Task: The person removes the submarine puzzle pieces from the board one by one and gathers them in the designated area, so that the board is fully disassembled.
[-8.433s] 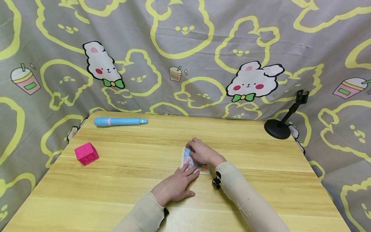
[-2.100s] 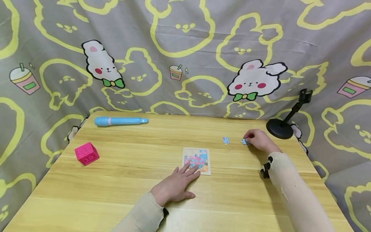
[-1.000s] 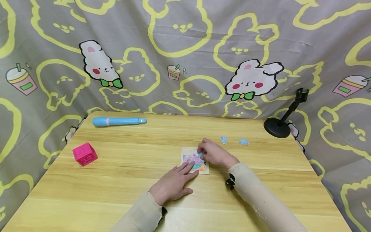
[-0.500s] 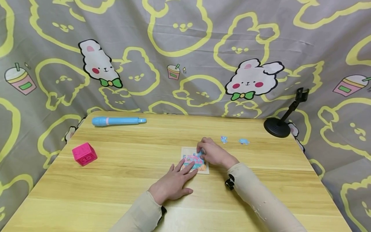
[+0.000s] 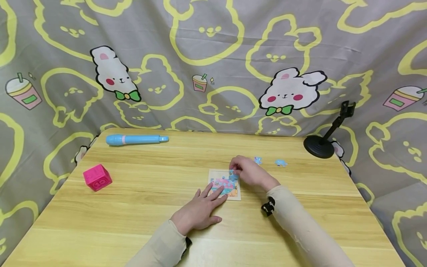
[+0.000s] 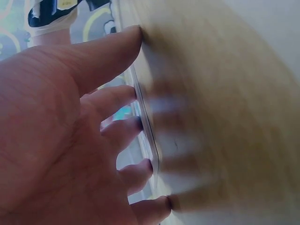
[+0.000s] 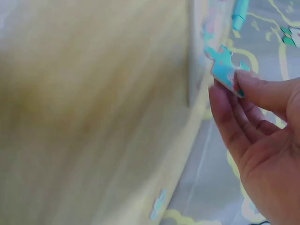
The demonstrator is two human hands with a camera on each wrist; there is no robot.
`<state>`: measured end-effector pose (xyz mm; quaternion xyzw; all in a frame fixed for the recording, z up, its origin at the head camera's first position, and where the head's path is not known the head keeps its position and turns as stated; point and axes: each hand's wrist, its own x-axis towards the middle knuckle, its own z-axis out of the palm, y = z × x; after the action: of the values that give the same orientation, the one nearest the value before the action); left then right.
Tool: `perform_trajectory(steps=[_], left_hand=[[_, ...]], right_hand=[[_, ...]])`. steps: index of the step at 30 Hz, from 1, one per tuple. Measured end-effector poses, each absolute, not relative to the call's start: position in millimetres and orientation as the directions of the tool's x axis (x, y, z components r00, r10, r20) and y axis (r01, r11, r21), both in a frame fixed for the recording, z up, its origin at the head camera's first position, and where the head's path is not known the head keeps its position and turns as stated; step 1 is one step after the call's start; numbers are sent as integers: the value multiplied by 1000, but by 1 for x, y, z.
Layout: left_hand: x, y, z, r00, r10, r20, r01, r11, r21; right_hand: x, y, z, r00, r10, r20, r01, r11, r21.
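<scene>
On the table lies a small square jigsaw puzzle with a pale tray (image 5: pixel 216 173), its picture pink, teal and orange. My left hand (image 5: pixel 199 213) rests spread out, fingers over the puzzle's lower left and thumb on the tabletop. At the puzzle's upper right corner my right hand (image 5: pixel 250 172) pinches a blue jigsaw piece (image 5: pixel 232 176) between thumb and fingers. In the right wrist view this blue piece (image 7: pixel 224 65) is tilted at the fingertips. Bare tray shows in the upper left part. Two loose blue jigsaw pieces, one nearer (image 5: pixel 258 160) and one farther right (image 5: pixel 281 162), lie beyond the right hand.
A blue toy microphone (image 5: pixel 136 139) lies at the back left of the wooden table (image 5: pixel 133 215). In front of it sits a pink cube (image 5: pixel 98 177) with a raised number. A black stand (image 5: pixel 319 147) is at the back right. A patterned curtain (image 5: pixel 213 55) hangs behind.
The right hand let go of a loose piece on the right and came back to the puzzle. There it has pulled a blue piece slightly up and back. The left hand has barely moved.
</scene>
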<state>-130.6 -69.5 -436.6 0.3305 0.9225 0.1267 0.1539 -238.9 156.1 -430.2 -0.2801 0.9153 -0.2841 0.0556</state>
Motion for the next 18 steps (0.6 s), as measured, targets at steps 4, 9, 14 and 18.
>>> perform_trajectory(steps=[4, 9, 14, 18], left_hand=[[-131, -69, -437, -733, 652, -196, 574, 746, 338], [-131, -70, -439, -735, 649, -195, 571, 748, 337], [-131, -70, -440, -734, 649, -198, 572, 749, 335], [-131, -70, -441, -733, 651, -197, 575, 748, 331]], right_hand=[[-241, 174, -422, -859, -507, 69, -436, 654, -618], [-243, 209, -413, -880, -468, 80, -404, 650, -644], [-243, 249, -409, -908, -410, 88, -368, 676, -639], [-243, 281, -407, -936, -344, 69, -314, 732, -604]])
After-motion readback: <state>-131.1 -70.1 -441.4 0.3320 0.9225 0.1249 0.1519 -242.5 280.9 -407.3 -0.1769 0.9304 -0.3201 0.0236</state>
